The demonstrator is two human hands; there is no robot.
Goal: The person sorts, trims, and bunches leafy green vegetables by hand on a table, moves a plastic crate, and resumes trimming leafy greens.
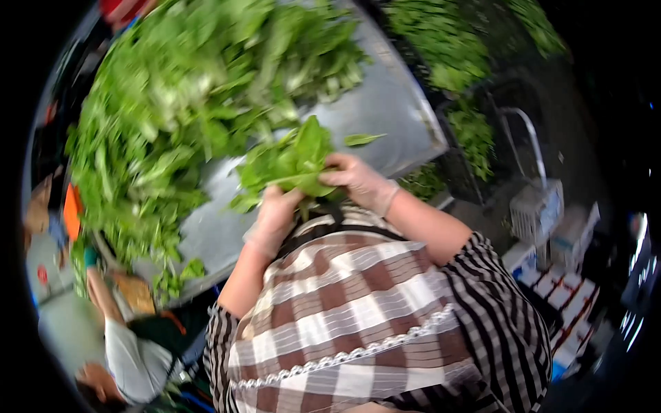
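Note:
A bunch of leafy greens (pixel 299 155) is held close to my apron, over the near edge of the metal table (pixel 385 103). My left hand (pixel 275 217), in a thin clear glove, grips the lower left of the bunch with the thumb on top. On the right side, my right hand (pixel 354 180), gloved too, pinches leaves between thumb and fingers. The stems below are partly hidden by my hands. A single loose leaf (pixel 363 140) lies on the metal just beyond my right hand.
A large heap of greens (pixel 186 89) covers the table's far and left parts. Dark crates with greens (pixel 471 138) stand at the right, near a white plastic basket (pixel 533 210) and stacked boxes (pixel 561 303). Another person in a white sleeve (pixel 134 358) works at the lower left.

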